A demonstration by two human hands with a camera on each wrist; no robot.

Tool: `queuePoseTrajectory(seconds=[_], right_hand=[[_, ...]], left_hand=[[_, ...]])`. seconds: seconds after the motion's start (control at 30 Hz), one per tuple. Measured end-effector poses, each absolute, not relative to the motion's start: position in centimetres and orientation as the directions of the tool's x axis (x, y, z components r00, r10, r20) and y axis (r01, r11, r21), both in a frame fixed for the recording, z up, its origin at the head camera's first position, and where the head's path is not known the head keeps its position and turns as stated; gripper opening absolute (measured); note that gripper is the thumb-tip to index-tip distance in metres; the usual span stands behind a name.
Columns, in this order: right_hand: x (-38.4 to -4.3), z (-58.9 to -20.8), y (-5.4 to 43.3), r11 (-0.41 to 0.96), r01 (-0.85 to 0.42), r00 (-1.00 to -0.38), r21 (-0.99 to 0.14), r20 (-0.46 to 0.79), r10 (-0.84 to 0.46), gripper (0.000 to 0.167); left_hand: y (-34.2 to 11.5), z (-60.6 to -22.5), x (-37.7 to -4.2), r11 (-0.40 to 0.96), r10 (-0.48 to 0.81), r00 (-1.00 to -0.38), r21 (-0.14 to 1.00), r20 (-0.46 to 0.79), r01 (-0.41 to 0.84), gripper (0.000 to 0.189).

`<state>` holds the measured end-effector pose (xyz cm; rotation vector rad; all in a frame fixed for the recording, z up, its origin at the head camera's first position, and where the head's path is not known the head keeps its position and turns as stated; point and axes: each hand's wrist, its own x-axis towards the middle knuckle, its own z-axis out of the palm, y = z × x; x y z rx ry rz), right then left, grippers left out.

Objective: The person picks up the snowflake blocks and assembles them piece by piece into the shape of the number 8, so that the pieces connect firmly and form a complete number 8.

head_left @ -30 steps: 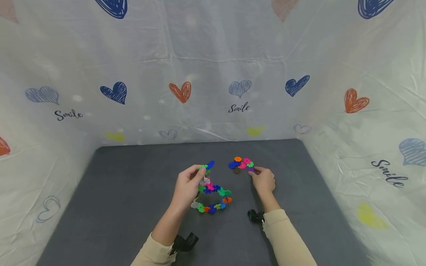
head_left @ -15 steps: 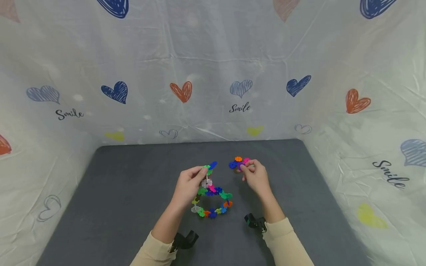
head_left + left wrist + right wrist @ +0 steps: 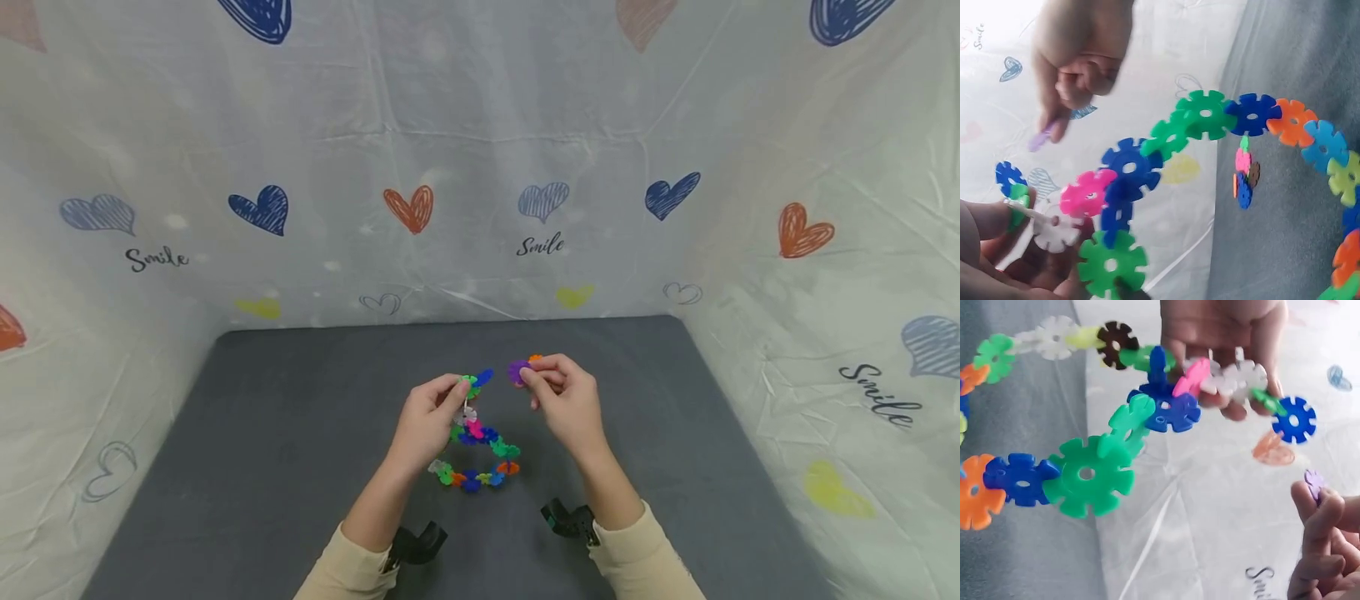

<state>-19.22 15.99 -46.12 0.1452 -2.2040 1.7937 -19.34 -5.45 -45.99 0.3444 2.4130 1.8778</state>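
Note:
My left hand (image 3: 422,421) pinches a chain of interlocking plastic flower discs near its upper end. The chain's lower part is a many-coloured ring (image 3: 471,481), hanging below the fingers. From the ring, a pink disc (image 3: 1088,192) and clear discs (image 3: 1057,234) lead up to a green disc (image 3: 1019,209) between thumb and fingers. A blue disc (image 3: 1305,422) forms the free tip. Between thumb and index finger, my right hand (image 3: 572,408) holds a single purple disc (image 3: 517,372). It is apart from the blue tip, to its right in the head view.
Several loose discs (image 3: 1244,190) lie on the dark grey table (image 3: 315,467) beyond the ring, mostly hidden behind the right hand in the head view. A white curtain (image 3: 465,150) printed with hearts surrounds the table's back and sides.
My right hand has lifted the purple disc from beside the loose discs and moved left toward the chain's blue tip. The left hand has barely moved, and the ring sways slightly.

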Motion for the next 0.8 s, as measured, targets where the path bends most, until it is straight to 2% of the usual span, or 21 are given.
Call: queuePoseTrajectory(seconds=[0.2,0.4,0.5,0.57,0.67,0.8], right_hand=[[-18.2,-45.1,15.3,0.276,-0.394,-0.903,-0.877,0.425,0.064,0.01],[-18.0,-44.8,15.4,0.28,-0.576,-0.801,-0.768,0.598,-0.01,0.012],[-18.1,-44.8,15.3,0.283,-0.625,-0.762,-0.727,0.647,-0.023,0.015],[-18.1,-44.9,15.3,0.274,-0.634,-0.757,-0.724,0.653,-0.026,0.016],[-18.2,-44.9,15.1,0.251,-0.593,-0.794,-0.765,0.608,-0.024,0.012],[-18.4,-45.0,15.0,0.234,-0.469,-0.873,-0.851,0.487,0.021,0.009]], left_hand=[[-5.4,-45.8,-19.0,0.329,0.241,-0.924,0.871,0.295,0.364,0.025],[-5.0,-45.9,-18.9,0.333,0.266,-0.834,0.766,0.484,0.55,0.016],[-4.8,-45.8,-18.8,0.285,0.268,-0.837,0.791,0.477,0.542,0.017],[-4.7,-45.9,-18.7,0.25,0.263,-0.855,0.824,0.448,0.509,0.018],[-4.6,-45.9,-18.6,0.236,0.24,-0.895,0.872,0.376,0.43,0.021],[-4.3,-45.8,-18.4,0.232,0.195,-0.946,0.925,0.26,0.302,0.023]])
